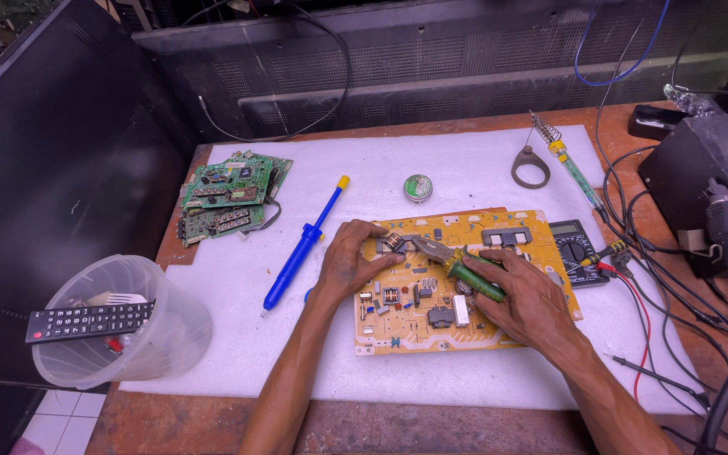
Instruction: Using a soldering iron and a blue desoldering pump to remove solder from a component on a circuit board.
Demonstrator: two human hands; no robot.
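Yellow circuit board (431,337) lies flat on the white foam mat (465,168) covering the worktop, roughly centre, components facing up.

Left hand (349,261) presses down on the board's 9 o'clock edge, fingers spread over the upper left corner near a copper-wound coil (392,242); its grip holds nothing, only steadies.

Right hand (526,297) is closed round the green handles of a pair of pliers (452,264). The tool points toward 10 o'clock, with its metal nose over the board's upper left area, just right of the coil. Whether the nose has bitten onto a part, I cannot tell.

Progress, as judged: work on the board looks mid-way. The board is still fully populated, and no loose part lies on the mat beside it.

Around: blue desoldering pump (305,244) at 9 o'clock of the board, untouched; solder tin (418,187) at 12; soldering iron (573,170) in its stand at 1; multimeter (576,249) touching the board's 3 o'clock edge; green boards (229,198) at 10; a plastic tub with a remote control (90,321) at 8.
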